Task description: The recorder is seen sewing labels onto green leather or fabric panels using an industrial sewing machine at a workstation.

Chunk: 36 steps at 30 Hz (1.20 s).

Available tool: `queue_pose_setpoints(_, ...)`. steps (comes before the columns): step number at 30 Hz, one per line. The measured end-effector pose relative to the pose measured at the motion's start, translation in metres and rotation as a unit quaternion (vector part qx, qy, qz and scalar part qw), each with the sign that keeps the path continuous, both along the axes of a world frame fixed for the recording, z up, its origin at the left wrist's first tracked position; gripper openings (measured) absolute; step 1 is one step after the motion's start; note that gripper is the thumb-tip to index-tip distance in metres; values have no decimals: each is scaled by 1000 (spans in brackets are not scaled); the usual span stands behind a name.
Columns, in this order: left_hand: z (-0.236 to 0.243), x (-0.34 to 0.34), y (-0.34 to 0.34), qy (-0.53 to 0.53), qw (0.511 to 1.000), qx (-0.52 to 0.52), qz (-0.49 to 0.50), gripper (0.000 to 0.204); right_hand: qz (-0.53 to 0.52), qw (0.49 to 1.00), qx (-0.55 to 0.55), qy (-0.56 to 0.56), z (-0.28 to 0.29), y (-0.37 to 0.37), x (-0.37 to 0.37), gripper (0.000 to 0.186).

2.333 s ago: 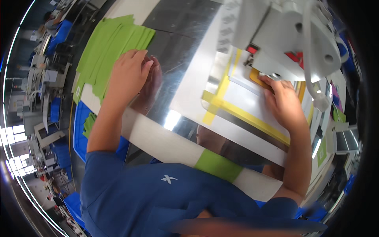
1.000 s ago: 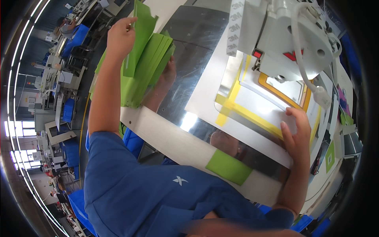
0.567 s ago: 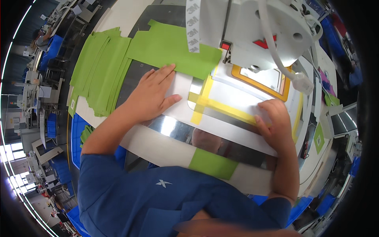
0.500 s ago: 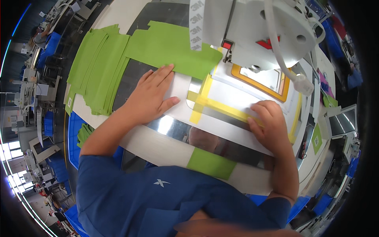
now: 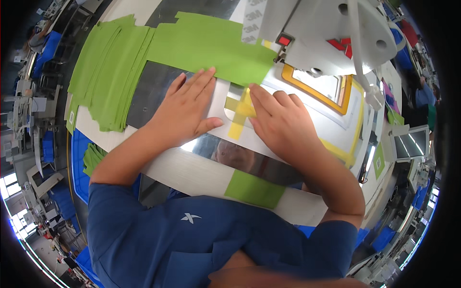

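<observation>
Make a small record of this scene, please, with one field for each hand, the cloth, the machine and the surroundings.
Left hand: left hand spread flat, fingers at the near edge of the green cloth
Right hand: right hand partly over yellow tape, fingers at the cloth's near edge, toward its right end
Cloth: single piece, flat, between the green pile and the machine
Machine: white machine, orange frame below it
Surroundings: blue bin at lower left

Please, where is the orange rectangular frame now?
In the head view, the orange rectangular frame sits right of centre, just below the white machine head, right of the flat green fabric piece and above-right of the bare right hand.
</observation>
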<state>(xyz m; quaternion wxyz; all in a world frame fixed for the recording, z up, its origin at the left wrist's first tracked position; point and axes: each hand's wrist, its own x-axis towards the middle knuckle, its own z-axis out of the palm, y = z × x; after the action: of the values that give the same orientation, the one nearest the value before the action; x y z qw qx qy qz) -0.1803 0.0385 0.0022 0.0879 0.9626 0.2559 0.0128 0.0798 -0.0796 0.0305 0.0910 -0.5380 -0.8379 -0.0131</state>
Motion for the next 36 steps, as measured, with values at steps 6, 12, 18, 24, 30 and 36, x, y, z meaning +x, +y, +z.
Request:
queue_pose_setpoints(6, 12, 1, 4, 42, 999, 7, 5, 91, -14, 1000, 20, -17, -14, -4, 5, 30)
queue_pose_setpoints(12, 12, 8, 21, 32, 999, 29, -7, 89, -87, 995, 39, -28, -12, -34, 44, 31)
queue_pose_setpoints(18, 11, 34, 26, 6, 998, 28, -56, 89, -141, 987, -2, -75, 3, -82, 94, 32)
queue_pose_setpoints(24, 27, 77, 20, 19, 997, 43, -65, 81, -212, 972, 0, -104, 12, -123, 131, 31)
queue_pose_setpoints(30, 9, 105, -13, -30, 992, 2, -120, 82, -237, 968, 17, -80, 4, -139, 150, 31)
queue_pose_setpoints(36, 4, 100, -12, 5, 992, 17, -123, 95, -229, 972, 28, -35, 0, -136, 151, 33)
